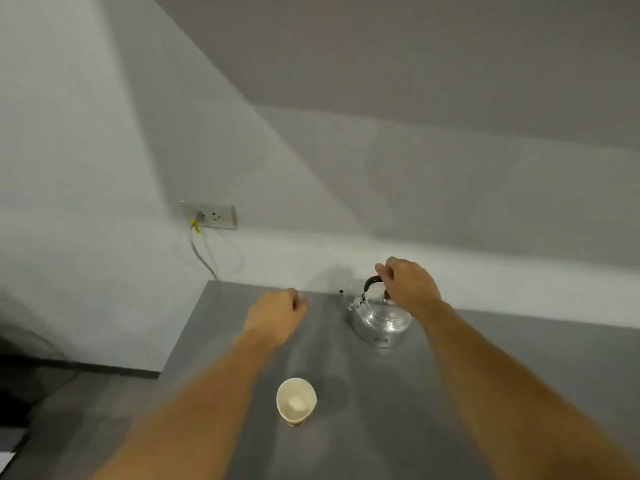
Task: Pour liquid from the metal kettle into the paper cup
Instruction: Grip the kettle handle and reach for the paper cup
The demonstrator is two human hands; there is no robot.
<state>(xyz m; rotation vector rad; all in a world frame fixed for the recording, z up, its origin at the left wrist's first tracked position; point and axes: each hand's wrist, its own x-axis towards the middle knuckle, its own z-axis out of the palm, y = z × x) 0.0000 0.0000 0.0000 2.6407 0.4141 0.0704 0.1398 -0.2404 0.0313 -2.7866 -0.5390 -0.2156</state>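
Observation:
A shiny metal kettle with a black handle stands on the grey table, near the wall at the back. My right hand is over it, fingers curled around the handle. The spout points left. A white paper cup stands upright near the table's front, open and apparently empty. My left hand hovers above the table to the left of the kettle, fingers curled into a loose fist, holding nothing.
The table's left edge drops to a dark floor. A wall socket with a plugged cable sits on the white wall behind the table's back left corner.

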